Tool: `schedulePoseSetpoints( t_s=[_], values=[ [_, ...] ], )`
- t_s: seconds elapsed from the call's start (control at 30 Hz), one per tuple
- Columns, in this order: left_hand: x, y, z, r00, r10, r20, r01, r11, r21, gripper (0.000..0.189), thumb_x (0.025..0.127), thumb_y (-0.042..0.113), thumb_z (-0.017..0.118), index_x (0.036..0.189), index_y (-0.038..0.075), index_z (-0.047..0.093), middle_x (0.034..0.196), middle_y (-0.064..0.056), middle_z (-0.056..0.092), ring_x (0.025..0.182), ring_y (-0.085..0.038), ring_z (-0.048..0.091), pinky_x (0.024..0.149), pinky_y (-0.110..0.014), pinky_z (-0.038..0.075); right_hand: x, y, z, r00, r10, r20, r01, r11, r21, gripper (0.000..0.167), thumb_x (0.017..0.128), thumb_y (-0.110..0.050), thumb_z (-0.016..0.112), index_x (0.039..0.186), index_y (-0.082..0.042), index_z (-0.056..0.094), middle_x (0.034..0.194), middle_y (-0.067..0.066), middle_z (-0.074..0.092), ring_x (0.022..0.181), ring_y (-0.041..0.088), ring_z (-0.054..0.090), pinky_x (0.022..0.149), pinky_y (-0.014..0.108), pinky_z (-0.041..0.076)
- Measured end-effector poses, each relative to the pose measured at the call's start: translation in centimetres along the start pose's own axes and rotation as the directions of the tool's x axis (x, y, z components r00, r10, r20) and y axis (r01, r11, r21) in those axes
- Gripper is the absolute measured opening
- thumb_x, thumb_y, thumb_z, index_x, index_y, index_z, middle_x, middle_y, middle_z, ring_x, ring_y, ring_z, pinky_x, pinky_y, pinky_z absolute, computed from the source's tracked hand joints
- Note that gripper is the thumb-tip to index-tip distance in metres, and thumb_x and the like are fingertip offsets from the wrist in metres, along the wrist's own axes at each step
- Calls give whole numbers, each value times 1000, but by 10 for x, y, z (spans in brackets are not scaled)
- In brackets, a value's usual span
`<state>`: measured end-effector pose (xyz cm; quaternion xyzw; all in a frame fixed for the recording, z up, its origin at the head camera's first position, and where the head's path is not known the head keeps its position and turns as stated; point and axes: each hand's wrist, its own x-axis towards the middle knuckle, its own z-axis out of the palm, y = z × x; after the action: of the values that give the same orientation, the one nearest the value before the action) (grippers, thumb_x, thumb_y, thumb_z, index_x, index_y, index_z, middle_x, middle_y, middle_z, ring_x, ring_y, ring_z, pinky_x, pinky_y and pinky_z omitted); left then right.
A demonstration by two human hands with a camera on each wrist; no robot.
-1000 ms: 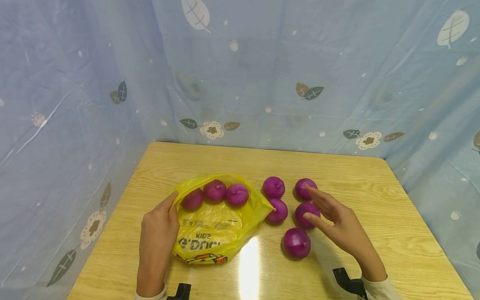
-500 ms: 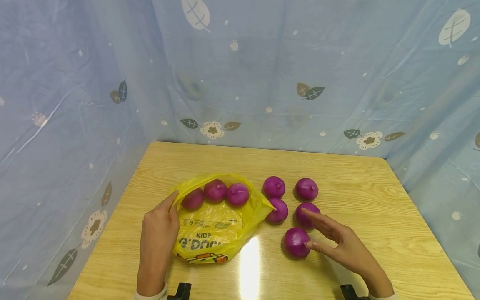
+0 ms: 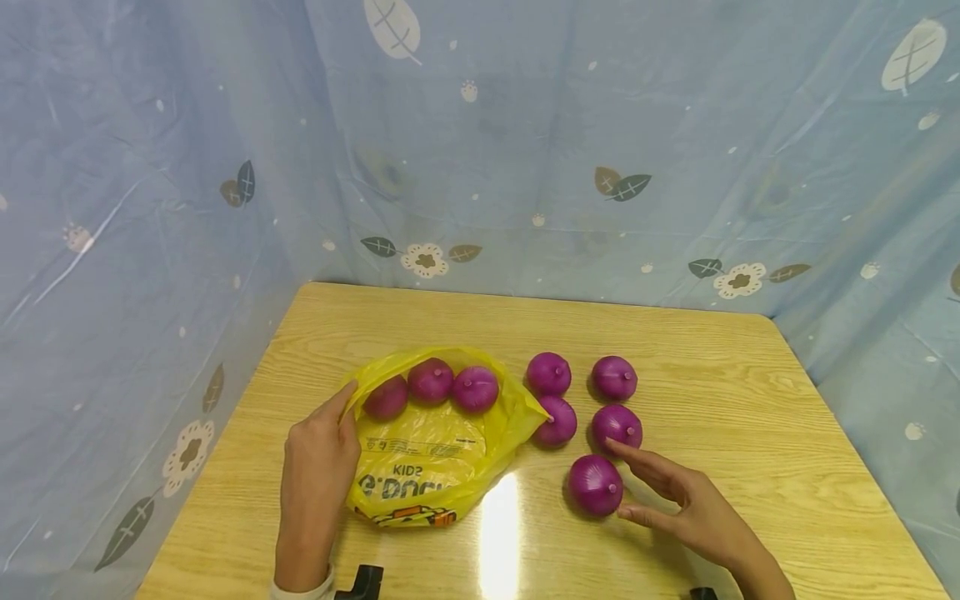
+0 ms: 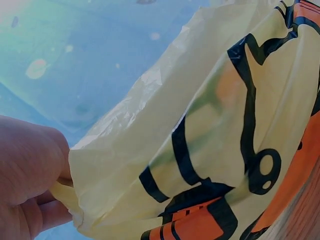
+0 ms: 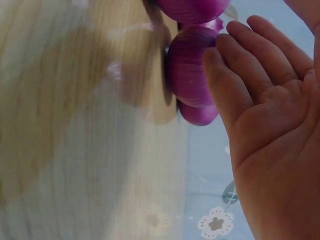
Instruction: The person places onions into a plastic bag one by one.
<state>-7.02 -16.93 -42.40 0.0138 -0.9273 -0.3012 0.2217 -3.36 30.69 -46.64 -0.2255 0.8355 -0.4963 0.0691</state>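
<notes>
A yellow plastic bag point(image 3: 420, 446) lies with its mouth spread, and three round purple onions point(image 3: 430, 382) show inside it. My left hand point(image 3: 321, 467) pinches the left edge of the bag's rim; the left wrist view has the hand point(image 4: 32, 180) at the yellow film. Several more onions sit on the table right of the bag, the nearest onion point(image 3: 595, 486) at the front. My right hand point(image 3: 693, 508) hovers just right of that one, fingers extended and thumb apart, holding nothing. In the right wrist view the palm point(image 5: 275, 125) is beside purple onions point(image 5: 192, 67).
Behind the front one stand another onion point(image 3: 617, 429) and a farther onion point(image 3: 614, 378). Two onions point(image 3: 548, 374) sit close by the bag's right corner. The wooden table point(image 3: 750, 400) is bounded by a blue curtain point(image 3: 525, 150) at the back and sides.
My right hand has come nearer and lower, from over the farther onions to beside the front one. My left hand and the bag have stayed in place.
</notes>
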Motion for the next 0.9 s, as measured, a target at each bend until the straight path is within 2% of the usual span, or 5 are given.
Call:
schedulePoseSetpoints(
  t_s=[0.1,0.2,0.33,0.73,0.9],
  values=[
    [0,0,-1,1000,0,-3,0,1000,1,37,103,-3,59,138,0,68,116,-27,75,82,-31,71,67,-50,61,-1,2,1,1000,8,5,-8,1000,2,73,93,-12,82,158,-13,50,161,7,51,146,3,45,110,17,42],
    [0,-1,-1,1000,8,-12,-8,1000,5,37,102,-4,59,138,-1,68,115,-27,75,74,-29,67,63,-45,57,-1,2,3,1000,24,11,-24,1000,5,74,93,-15,83,159,-15,50,162,4,51,146,2,45,110,18,43],
    [-1,-1,-1,1000,8,-15,-8,1000,2,37,102,-5,60,137,-1,69,116,-27,75,77,-29,69,63,-46,59,1,3,4,1000,23,21,-24,1000,3,77,91,-18,85,159,-15,49,162,3,50,146,4,45,110,19,43],
    [0,-2,0,1000,-11,-3,11,1000,7,36,102,-3,60,138,0,68,117,-26,75,75,-28,67,65,-45,58,4,8,10,998,-31,59,31,1000,-2,81,90,-19,86,159,-7,46,163,17,47,144,9,48,110,22,44],
    [-1,-1,0,1000,5,-10,-5,1000,-4,36,103,-4,59,137,-1,69,117,-27,75,73,-27,66,61,-42,56,6,8,14,998,-32,50,34,999,-34,83,89,-22,87,160,-9,45,164,15,45,143,8,49,109,20,44]
  ],
)
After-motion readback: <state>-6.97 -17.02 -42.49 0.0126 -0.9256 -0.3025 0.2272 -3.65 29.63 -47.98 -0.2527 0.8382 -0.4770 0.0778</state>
